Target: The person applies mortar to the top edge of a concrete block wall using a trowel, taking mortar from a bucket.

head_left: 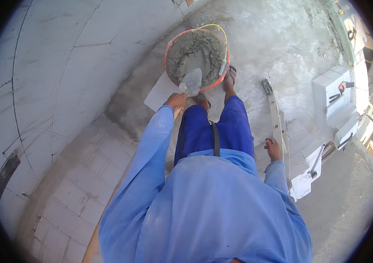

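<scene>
My left hand (177,101) is closed round the handle of a trowel. The trowel's pointed metal blade (191,82) reaches over the near rim of an orange bucket (166,61). Wet grey mortar (197,46) fills the bucket, with a hollow in its middle. A yellow-coated wire handle (225,37) arches along the bucket's far right side. My right hand (273,149) hangs low by my right side with loosely bent fingers and nothing seen in it. Close beside it is a long metal spirit level (276,118).
A pale block wall (64,57) rises on the left. White blocks (326,90) stand at the right, with a hammer (314,171) and an orange-handled tool (346,85) on them. A white slab (159,94) lies beside the bucket. A wooden pole (93,243) shows at lower left.
</scene>
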Tool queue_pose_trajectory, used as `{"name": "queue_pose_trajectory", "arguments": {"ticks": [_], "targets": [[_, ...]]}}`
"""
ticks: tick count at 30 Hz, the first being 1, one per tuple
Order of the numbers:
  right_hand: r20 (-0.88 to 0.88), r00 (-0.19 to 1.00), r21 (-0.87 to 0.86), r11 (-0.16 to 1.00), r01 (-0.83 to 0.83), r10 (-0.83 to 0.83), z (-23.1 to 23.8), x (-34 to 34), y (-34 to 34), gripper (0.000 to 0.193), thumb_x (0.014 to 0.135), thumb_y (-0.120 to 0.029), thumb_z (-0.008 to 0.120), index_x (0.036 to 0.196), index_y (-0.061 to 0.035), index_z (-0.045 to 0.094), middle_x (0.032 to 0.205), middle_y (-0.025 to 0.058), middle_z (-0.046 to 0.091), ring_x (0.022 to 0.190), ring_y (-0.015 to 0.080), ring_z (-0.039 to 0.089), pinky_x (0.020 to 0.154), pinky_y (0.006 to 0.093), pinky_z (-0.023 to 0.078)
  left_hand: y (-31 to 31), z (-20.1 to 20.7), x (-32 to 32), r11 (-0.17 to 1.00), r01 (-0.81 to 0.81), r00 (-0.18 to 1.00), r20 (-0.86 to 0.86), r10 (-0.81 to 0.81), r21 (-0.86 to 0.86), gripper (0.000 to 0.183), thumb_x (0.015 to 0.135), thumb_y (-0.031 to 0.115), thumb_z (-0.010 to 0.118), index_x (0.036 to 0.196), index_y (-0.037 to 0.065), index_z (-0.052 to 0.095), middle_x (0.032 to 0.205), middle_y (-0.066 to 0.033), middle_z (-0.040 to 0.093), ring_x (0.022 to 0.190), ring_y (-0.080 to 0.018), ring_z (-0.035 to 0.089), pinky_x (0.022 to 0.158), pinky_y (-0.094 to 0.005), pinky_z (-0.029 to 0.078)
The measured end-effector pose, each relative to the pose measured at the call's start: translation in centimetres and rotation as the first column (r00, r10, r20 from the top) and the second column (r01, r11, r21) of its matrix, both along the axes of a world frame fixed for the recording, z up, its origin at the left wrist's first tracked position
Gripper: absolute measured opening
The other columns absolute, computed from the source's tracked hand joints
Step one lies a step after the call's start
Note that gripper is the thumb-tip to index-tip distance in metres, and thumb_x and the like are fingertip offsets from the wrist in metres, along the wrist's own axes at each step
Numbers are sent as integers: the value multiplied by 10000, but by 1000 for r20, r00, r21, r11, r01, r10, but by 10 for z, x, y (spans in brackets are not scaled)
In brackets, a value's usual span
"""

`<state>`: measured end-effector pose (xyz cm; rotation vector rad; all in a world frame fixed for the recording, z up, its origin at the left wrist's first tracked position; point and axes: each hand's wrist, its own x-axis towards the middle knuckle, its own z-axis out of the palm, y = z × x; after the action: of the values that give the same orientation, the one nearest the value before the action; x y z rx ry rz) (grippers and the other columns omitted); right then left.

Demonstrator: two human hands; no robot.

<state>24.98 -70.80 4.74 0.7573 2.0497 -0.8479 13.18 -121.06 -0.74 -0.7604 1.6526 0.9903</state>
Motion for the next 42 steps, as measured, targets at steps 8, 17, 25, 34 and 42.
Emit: {"name": "queue_pose_trajectory", "arguments": {"ticks": [8, 17, 25, 34, 42], "targets": [[127, 989, -52, 995, 80, -73, -11, 16, -10, 349, 797, -186, 511, 1044, 41, 609, 916, 154, 641, 729, 215, 632, 673, 305, 500, -85, 52, 34, 760, 336, 886, -88, -456, -556, 485, 872, 390, 409, 877, -19, 669, 953, -285, 617, 903, -408, 606, 803, -487, 459], [99, 995, 26, 999, 26, -28, -2, -22, 21, 351, 812, -212, 493, 1072, -3, 601, 883, 89, 624, 711, 171, 618, 651, 275, 466, 11, 4, -59, 981, -6, 995, -104, -14, -194, 427, 854, 359, 404, 852, -5, 627, 916, -263, 630, 858, -387, 625, 777, -469, 477], [83, 996, -27, 999, 36, -34, -2, -52, 3, 331, 816, -188, 504, 1053, 22, 601, 888, 145, 635, 741, 195, 627, 676, 304, 484, 31, -3, -5, 760, -71, 834, -456, -311, -647, 325, 793, 305, 599, 1003, 58, 622, 929, -168, 576, 865, -364, 588, 743, -474, 477], [83, 996, -59, 998, 25, -20, -17, -50, 1, 366, 814, -228, 485, 1059, 19, 597, 909, 106, 629, 727, 179, 614, 675, 291, 465, 34, 27, 12, 705, -135, 796, -500, -342, -696, 364, 792, 319, 620, 1061, 75, 624, 915, -162, 590, 850, -358, 597, 725, -469, 482], [37, 999, -77, 996, -37, 40, -19, -48, 9, 348, 807, -220, 496, 1039, 13, 611, 893, 110, 630, 691, 182, 622, 654, 280, 470, 18, 4, -32, 903, 34, 959, -242, -151, -428, 445, 874, 373, 419, 957, -1, 645, 885, -242, 648, 835, -411, 622, 744, -455, 478]]}}
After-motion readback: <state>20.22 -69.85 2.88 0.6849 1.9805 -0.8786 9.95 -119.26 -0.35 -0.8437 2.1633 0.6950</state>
